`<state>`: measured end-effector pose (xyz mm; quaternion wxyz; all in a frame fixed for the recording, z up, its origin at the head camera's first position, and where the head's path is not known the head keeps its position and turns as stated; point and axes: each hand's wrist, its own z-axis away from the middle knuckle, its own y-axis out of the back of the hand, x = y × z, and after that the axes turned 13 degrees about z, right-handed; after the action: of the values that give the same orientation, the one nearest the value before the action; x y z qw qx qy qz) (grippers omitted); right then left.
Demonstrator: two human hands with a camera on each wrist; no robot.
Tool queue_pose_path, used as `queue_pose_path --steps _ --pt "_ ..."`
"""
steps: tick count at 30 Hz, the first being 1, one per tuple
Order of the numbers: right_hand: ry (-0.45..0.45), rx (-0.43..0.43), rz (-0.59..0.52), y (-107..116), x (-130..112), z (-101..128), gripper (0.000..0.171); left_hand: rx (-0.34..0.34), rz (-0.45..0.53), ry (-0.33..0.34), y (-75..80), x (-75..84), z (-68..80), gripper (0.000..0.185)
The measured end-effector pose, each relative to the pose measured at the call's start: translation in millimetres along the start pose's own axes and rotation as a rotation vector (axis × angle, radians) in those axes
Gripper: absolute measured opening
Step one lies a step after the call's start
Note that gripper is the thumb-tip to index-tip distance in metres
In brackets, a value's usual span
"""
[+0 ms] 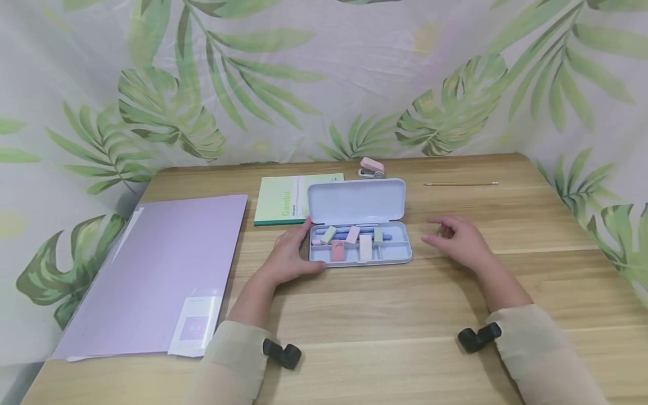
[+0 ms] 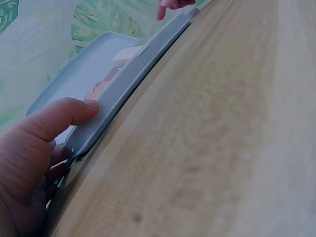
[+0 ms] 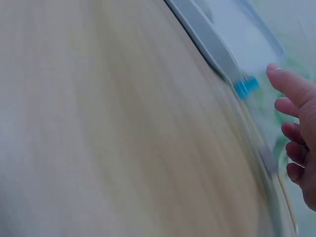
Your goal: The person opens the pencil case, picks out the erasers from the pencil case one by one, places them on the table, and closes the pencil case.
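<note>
A pale blue pencil case (image 1: pixel 357 244) lies on the table with its lid (image 1: pixel 356 201) raised. My left hand (image 1: pixel 289 253) grips its left end, thumb at the front side. In the left wrist view, the thumb (image 2: pixel 74 112) presses that wall. Several erasers lie inside, among them a pink one (image 1: pixel 337 251) and a white one (image 1: pixel 365 248), over blue pens (image 1: pixel 387 237). To the right of the case and apart from it, my right hand (image 1: pixel 458 242) hovers with relaxed, partly bent fingers, no object visible in it.
A purple folder (image 1: pixel 167 270) lies at left. Behind the case are a green notebook (image 1: pixel 278 197) and a pink stapler (image 1: pixel 372 167); a pencil (image 1: pixel 460 183) lies at back right. Near the case, a small bright blue thing (image 3: pixel 246 88) of unclear kind shows in the right wrist view.
</note>
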<state>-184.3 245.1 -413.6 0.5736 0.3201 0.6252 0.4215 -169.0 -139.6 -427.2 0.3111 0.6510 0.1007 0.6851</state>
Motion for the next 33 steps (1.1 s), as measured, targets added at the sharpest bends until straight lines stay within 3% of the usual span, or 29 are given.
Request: queue_pose_path --steps 9,18,26,33 --pt "0.143 -0.067 0.046 -26.1 -54.5 -20.2 0.056 0.009 -0.012 -0.006 -1.5 -3.1 -0.8 0.116" --pt "0.102 -0.148 0.141 -26.9 -70.8 -29.0 0.063 0.014 -0.008 -0.010 -1.0 -3.8 -1.3 0.115" --pt "0.106 -0.082 0.073 -25.0 -61.7 -25.3 0.062 0.010 -0.004 -0.003 -1.2 -4.2 -0.9 0.115" --pt "0.018 0.028 0.030 1.2 -18.0 -4.9 0.060 0.011 -0.005 -0.004 -0.6 -2.6 0.0 0.115"
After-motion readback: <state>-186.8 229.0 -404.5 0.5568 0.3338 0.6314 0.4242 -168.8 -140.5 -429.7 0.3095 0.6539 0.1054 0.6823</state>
